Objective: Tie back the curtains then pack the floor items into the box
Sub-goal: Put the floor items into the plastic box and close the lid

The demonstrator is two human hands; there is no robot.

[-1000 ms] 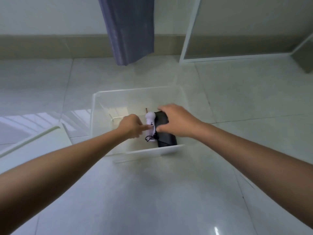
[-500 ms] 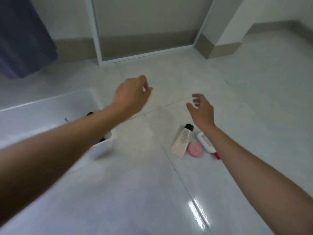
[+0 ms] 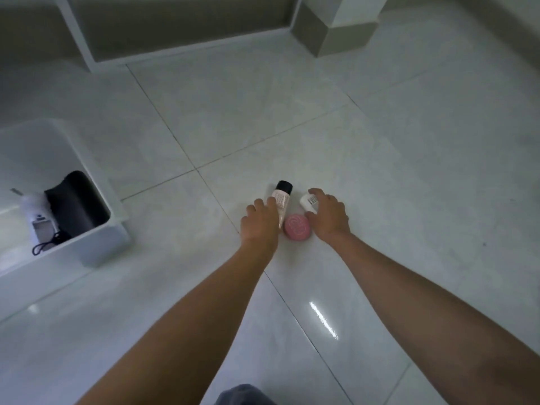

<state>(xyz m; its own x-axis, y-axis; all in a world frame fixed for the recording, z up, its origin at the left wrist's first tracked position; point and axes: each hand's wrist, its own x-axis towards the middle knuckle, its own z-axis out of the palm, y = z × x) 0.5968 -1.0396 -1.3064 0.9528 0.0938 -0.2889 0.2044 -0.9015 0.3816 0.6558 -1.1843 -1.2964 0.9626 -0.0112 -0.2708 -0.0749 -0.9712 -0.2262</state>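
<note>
Both hands at frame centre: left hand (image 3: 261, 222) curls onto the tube (image 3: 281, 200), right hand (image 3: 328, 214) onto the white bottle (image 3: 309, 201); on glossy tile either could skid away

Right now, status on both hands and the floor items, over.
Left hand on the black-capped tube, right hand on the white bottle. Pink round case on floor between them. Box at left, path unobstructed.
</note>
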